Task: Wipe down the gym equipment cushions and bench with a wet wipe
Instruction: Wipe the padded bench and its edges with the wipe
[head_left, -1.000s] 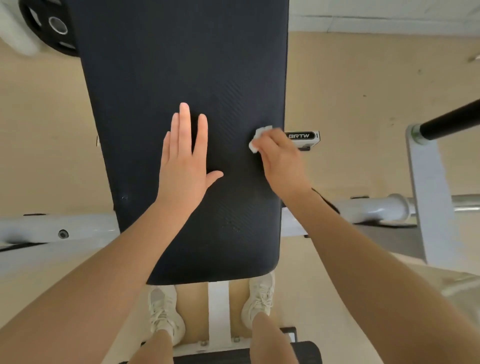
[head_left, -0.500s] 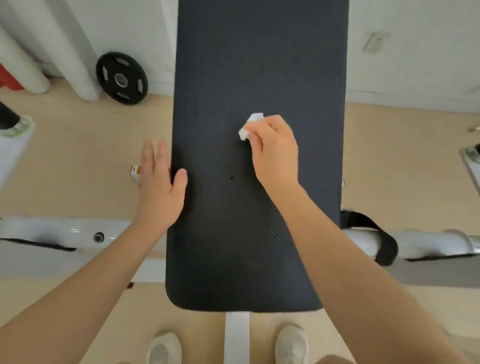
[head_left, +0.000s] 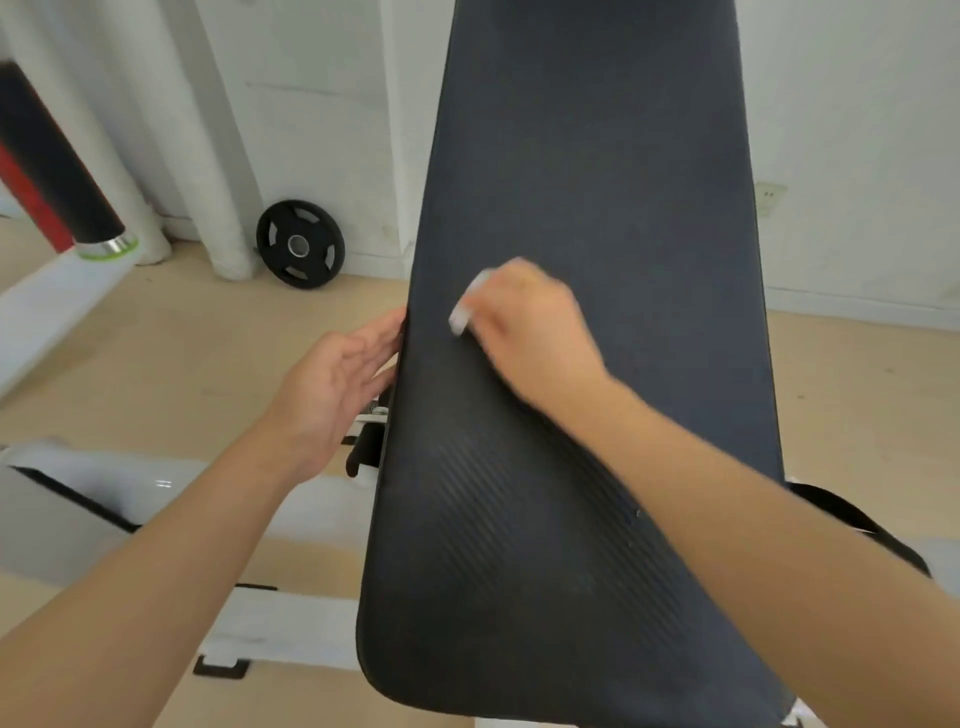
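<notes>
A long black bench cushion runs up the middle of the view, tilted away from me. My right hand presses a small white wet wipe onto the cushion near its left edge; the hand is blurred. My left hand is beside the cushion's left edge, palm turned toward it, fingers apart, fingertips touching the edge. It holds nothing.
The white bench frame crosses under the cushion. A black weight plate leans on the white wall at the back left. A black and red padded bar juts in at far left. The floor is pale wood.
My view has tilted up along the cushion. My right hand has carried the wipe left toward the cushion's edge. My left hand has slid off the top surface to its left side.
</notes>
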